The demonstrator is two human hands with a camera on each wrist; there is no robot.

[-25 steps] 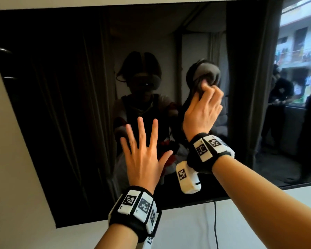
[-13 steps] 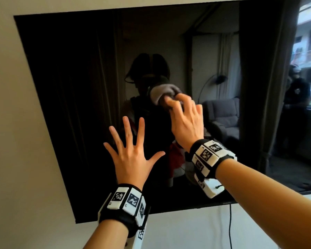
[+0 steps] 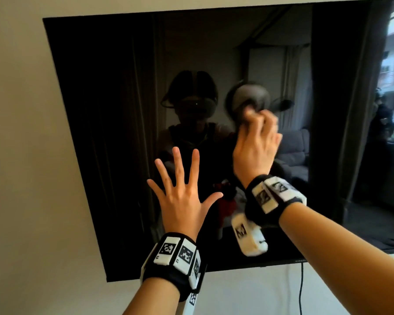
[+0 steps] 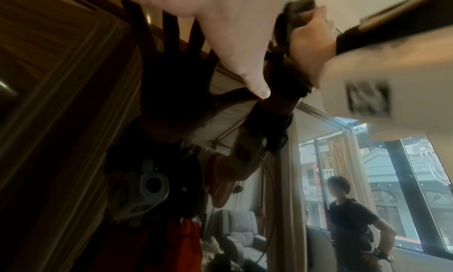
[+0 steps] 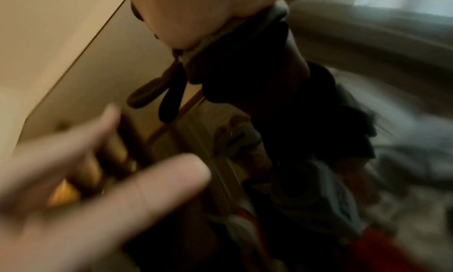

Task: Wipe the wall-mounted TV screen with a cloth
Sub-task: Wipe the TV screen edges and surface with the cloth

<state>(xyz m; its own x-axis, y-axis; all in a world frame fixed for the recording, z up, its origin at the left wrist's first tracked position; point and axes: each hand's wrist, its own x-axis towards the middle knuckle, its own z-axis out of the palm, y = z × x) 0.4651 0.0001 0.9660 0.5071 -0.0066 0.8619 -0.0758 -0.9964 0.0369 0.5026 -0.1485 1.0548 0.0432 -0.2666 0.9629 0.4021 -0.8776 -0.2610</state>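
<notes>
The wall-mounted TV screen (image 3: 114, 110) is black and glossy and mirrors the room. My left hand (image 3: 180, 185) lies flat on its lower middle with the fingers spread wide. To its upper right, my right hand (image 3: 257, 137) grips a bunched grey cloth (image 3: 248, 96) and presses it on the glass; both are motion-blurred. In the left wrist view, the cloth (image 4: 299, 4) sticks out above the right hand (image 4: 308, 30), next to my left thumb (image 4: 255, 82). The right wrist view is blurred; it shows the cloth (image 5: 277, 14) under my palm and the left hand's fingers (image 5: 147, 179) low on the left.
Beige wall (image 3: 21, 155) surrounds the TV on the left and below. A black cable (image 3: 301, 289) hangs from the bottom bezel at the right. The glass reflects curtains, an armchair and a standing person (image 4: 350, 218) by a window.
My right hand swept the cloth left across the screen, then back to the right and slightly up. The left hand has stayed spread flat on the glass.
</notes>
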